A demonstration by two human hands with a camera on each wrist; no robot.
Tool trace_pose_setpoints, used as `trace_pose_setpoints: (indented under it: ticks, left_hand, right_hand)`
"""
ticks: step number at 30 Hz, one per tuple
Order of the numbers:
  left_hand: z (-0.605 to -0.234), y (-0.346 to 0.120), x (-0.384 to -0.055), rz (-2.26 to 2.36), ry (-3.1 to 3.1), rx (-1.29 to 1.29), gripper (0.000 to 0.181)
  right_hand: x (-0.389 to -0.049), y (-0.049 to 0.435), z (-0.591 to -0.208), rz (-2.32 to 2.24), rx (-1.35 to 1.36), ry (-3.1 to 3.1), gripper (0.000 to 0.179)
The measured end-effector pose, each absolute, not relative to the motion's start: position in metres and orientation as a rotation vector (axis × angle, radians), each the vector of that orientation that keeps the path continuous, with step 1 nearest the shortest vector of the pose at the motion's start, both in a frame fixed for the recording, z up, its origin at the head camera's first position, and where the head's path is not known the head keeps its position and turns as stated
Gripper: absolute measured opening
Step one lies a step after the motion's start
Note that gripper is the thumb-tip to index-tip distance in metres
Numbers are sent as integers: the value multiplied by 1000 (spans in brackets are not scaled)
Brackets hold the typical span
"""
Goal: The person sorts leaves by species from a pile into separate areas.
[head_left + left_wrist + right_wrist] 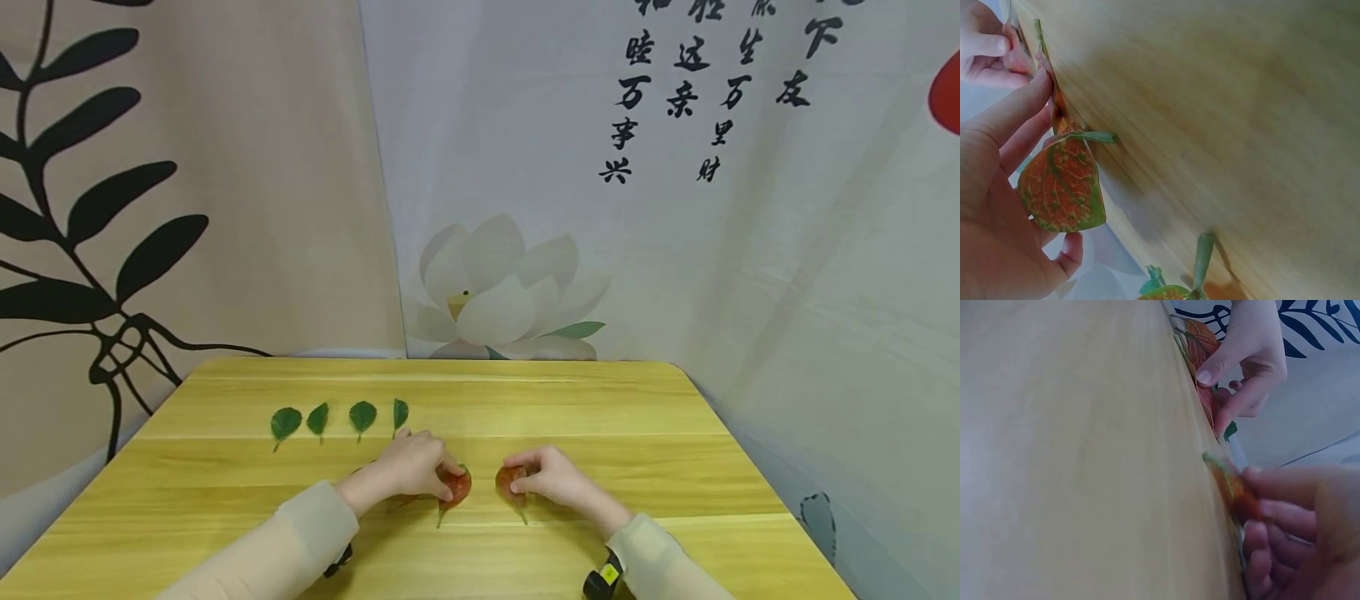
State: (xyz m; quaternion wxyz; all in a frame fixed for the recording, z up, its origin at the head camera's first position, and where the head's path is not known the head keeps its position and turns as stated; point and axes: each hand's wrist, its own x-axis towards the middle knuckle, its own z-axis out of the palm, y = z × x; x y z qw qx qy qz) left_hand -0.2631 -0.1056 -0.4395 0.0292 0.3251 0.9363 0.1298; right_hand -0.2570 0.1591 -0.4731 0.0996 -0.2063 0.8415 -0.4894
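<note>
Two reddish leaves lie low over the table's middle. My left hand (412,465) pinches one red leaf (459,490) between thumb and fingers, its stem pointing toward me. To its right, my right hand (553,479) holds the other reddish-brown leaf (508,482) by its edge; in the right wrist view this orange leaf (1235,487) looks blurred. Under the left hand, a mottled red and green leaf (1063,181) shows in the left wrist view, mostly hidden from the head view. Part of a further leaf (1172,292) appears at that view's bottom edge.
Several green leaves (363,416) form a row at the back left of the wooden table (600,400). Behind the table hangs a cloth backdrop (495,167) printed with a lotus, writing and dark plant shapes.
</note>
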Motion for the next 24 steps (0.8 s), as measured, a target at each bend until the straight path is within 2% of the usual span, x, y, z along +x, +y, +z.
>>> trace_pose_setpoints:
  ticks: [24]
  left_hand:
    - [-440, -106, -263, 340, 2939, 1028, 31]
  right_hand:
    - [-264, 145, -473, -1097, -689, 2729, 30]
